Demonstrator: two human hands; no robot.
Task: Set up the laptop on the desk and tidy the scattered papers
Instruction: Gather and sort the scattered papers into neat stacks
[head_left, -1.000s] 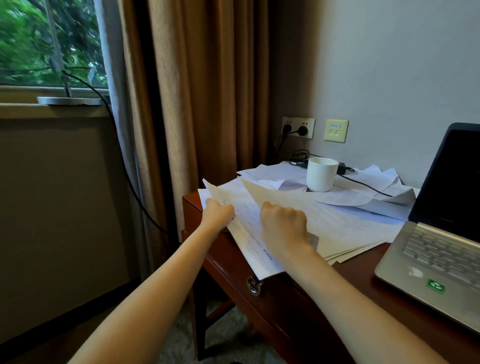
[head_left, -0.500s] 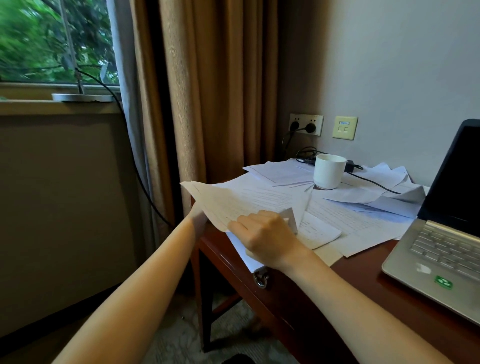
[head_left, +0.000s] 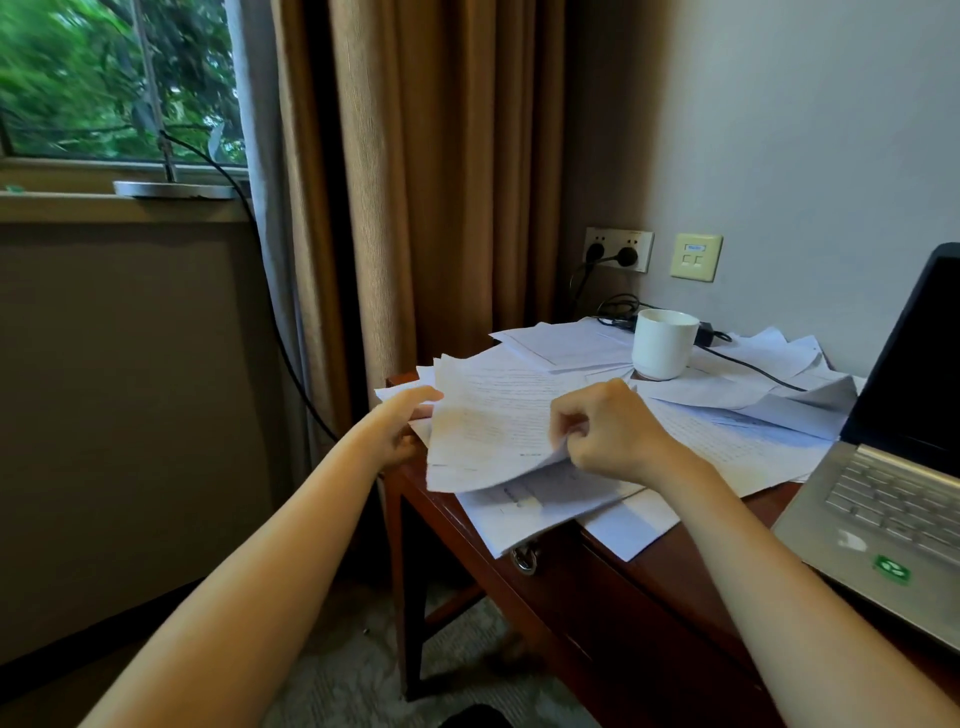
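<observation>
Printed white paper sheets (head_left: 488, 426) lie scattered on the dark wooden desk's (head_left: 691, 561) left end: light, floppy, slippery, best gathered by their edges. Right hand (head_left: 608, 431), fingers curled, pinches some raised ones; left hand (head_left: 397, 428) holds their left edge

A hotel or home room: curtains (head_left: 441, 182) beyond the left hand (head_left: 397, 431), wall sockets (head_left: 618, 249) (one in use) beyond the right hand (head_left: 613, 431), wooden desk (head_left: 597, 597).

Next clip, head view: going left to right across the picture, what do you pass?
Window → left hand → right hand → laptop. The papers that both hands grip and the white cup are left out because they overlap the hands.
</observation>
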